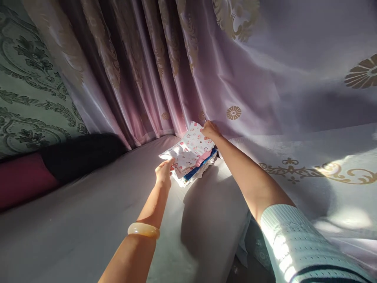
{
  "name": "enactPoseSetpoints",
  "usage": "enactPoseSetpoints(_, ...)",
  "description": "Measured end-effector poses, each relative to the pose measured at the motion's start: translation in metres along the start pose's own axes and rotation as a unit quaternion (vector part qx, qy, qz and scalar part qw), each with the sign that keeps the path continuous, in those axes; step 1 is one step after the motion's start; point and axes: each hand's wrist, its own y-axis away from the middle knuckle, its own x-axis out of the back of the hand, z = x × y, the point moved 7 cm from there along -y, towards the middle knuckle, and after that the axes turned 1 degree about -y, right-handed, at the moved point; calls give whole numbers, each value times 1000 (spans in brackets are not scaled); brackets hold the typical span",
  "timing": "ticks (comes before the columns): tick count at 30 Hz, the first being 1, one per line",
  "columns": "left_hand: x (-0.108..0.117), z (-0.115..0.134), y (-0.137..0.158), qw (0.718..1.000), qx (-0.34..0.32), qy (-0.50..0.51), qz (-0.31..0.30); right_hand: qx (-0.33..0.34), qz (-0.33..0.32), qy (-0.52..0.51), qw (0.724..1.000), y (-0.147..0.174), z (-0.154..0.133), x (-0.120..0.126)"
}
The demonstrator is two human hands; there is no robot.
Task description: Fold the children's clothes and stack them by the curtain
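A white cloth with a small red and pink floral print (pixel 193 143) lies folded over a stack of folded cloths (pixel 196 173). White, pink and blue layers show along the stack's front edge. My left hand (pixel 163 171) pinches the near left edge of the printed cloth. At its far right corner, the fingers of my right hand (pixel 210 130) are closed on the same cloth. Some fingertips of both hands are hidden. The stack rests on a grey padded surface (pixel 141 188), close to the curtain.
A pinkish-purple curtain (pixel 153 78) with gold motifs hangs behind the stack. Along the left wall lies a black and dark red cushion-like roll (pixel 85 155). Pale fabric with a gold scroll pattern (pixel 294 171) covers the right side. The grey surface's edge drops away at lower right.
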Motion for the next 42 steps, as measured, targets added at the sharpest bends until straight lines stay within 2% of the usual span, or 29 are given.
enactPoseSetpoints(6,2,-19,-8,1000,25,-11,-6,-9,-11,6,1000,-6,8,-10)
enactPoseSetpoints(13,15,-39,-9,995,53,-83,-4,-25,31,48,998,-11,16,-29)
enactPoseSetpoints(18,22,-42,-2,989,26,-145,-28,-45,13,65,997,-7,18,-46)
enactPoseSetpoints(20,25,-35,3,978,-34,-203,-21,-44,18,75,996,-4,18,-52)
enactPoseSetpoints(22,25,-19,12,942,-167,-290,-6,-40,35,85,995,-1,17,-57)
enactPoseSetpoints(23,21,-10,19,908,-251,-335,-6,-30,46,92,994,1,17,-60)
enactPoseSetpoints(25,9,1,38,818,-403,-409,-31,0,60,110,992,4,16,-69)
enactPoseSetpoints(26,2,1,46,774,-455,-437,-53,14,61,118,991,6,16,-75)
enactPoseSetpoints(28,-7,-9,56,705,-509,-485,-95,23,57,131,990,9,21,-86)
enactPoseSetpoints(30,-10,-22,58,667,-515,-526,-113,2,49,133,990,11,31,-96)
enactPoseSetpoints(32,-9,-35,55,654,-501,-554,-120,-21,44,125,991,14,41,-104)
enactPoseSetpoints(35,-7,-45,52,655,-479,-571,-123,-38,45,106,993,16,50,-109)
enactPoseSetpoints(39,-6,-43,54,663,-466,-571,-134,-52,13,119,991,12,51,-112)
enactPoseSetpoints(42,-4,-38,59,664,-458,-572,-149,-42,12,136,990,7,39,-110)
